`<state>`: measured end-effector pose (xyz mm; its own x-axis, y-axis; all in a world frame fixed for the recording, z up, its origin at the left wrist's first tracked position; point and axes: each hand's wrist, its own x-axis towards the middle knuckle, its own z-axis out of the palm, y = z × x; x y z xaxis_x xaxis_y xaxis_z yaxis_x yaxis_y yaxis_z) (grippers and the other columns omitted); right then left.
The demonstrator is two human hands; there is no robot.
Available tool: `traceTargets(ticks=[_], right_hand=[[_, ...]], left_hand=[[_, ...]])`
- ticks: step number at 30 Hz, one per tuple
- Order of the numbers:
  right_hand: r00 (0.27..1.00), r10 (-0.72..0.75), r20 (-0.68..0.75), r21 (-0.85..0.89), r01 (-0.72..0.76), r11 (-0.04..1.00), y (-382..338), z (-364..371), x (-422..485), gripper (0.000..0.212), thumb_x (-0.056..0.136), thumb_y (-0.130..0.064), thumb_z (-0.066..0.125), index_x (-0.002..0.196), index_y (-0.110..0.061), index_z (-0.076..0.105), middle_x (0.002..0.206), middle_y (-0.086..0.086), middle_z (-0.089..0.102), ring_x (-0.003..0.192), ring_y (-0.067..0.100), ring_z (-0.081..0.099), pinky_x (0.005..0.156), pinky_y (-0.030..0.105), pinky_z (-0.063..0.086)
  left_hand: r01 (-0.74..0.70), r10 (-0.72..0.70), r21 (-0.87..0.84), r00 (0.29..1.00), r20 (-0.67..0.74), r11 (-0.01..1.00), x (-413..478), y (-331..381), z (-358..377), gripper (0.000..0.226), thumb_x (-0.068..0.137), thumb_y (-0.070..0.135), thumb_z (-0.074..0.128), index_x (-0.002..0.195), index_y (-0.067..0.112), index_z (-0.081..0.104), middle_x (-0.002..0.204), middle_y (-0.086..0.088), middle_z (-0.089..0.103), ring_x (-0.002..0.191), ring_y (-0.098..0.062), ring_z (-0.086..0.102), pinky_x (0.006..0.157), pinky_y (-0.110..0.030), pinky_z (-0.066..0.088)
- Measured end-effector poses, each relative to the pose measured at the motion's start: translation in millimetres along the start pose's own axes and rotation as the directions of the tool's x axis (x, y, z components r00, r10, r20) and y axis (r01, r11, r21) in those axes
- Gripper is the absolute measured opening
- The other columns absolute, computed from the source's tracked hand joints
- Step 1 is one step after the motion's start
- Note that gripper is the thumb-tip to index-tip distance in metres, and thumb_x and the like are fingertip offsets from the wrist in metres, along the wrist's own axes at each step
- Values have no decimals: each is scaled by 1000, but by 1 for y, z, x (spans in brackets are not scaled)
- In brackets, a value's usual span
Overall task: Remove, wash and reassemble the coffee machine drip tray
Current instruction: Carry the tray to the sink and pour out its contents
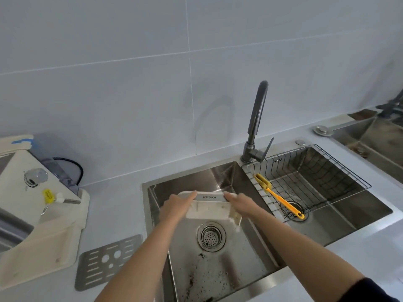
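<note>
Inside the sink [218,280], the left basin has open room under and around the drip tray [207,209]. The steel walls stand well apart from the tray's ends, and the faucet [257,118] rises behind the sink's back rim. The tray is cream plastic with a grey front strip lettered KONKA. It is tilted, and its inside looks stained. It hangs above the sink's drain strainer [211,236]. The left hand [174,207] and right hand [242,204] each grasp one end, fingers [189,196] curled over the top edge. A slotted metal grate [106,261] lies on the counter [113,214] left of the sink.

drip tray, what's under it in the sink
Left hand and right hand hold the drip tray over the basin. Below it: the strainer drain and dark specks on the floor. The basin wall behind the tray is covered.
</note>
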<state>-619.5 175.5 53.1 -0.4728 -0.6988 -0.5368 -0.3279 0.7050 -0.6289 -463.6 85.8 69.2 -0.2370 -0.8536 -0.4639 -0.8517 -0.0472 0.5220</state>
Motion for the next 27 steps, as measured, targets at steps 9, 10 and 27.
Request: traceTargets(ticks=[9,10,27], right_hand=[[981,-37,-190,313,96,945,-29,-29,3,52,94,-53,30,81,-7,51,70,0,46,65,12,44,70,26,37],[978,-1,-211,376,81,923,-30,-29,3,49,94,-51,32,78,-9,51,70,1,47,68,13,46,71,26,37],[971,-4,-239,601,151,785,-3,-26,13,19,97,-12,38,97,-5,56,80,3,56,76,16,52,69,26,43]], left_hand=[[-326,269,-256,935,-232,910,3,9,-25,67,83,49,56,130,4,39,102,-4,56,96,-25,54,77,-30,40],[-360,299,-278,924,-239,890,2,6,-25,66,83,46,58,131,5,38,93,1,54,89,-20,52,73,-29,40],[-174,279,-690,959,42,702,7,-2,-17,107,76,14,71,146,34,-8,146,-8,37,123,-26,45,101,-48,41]])
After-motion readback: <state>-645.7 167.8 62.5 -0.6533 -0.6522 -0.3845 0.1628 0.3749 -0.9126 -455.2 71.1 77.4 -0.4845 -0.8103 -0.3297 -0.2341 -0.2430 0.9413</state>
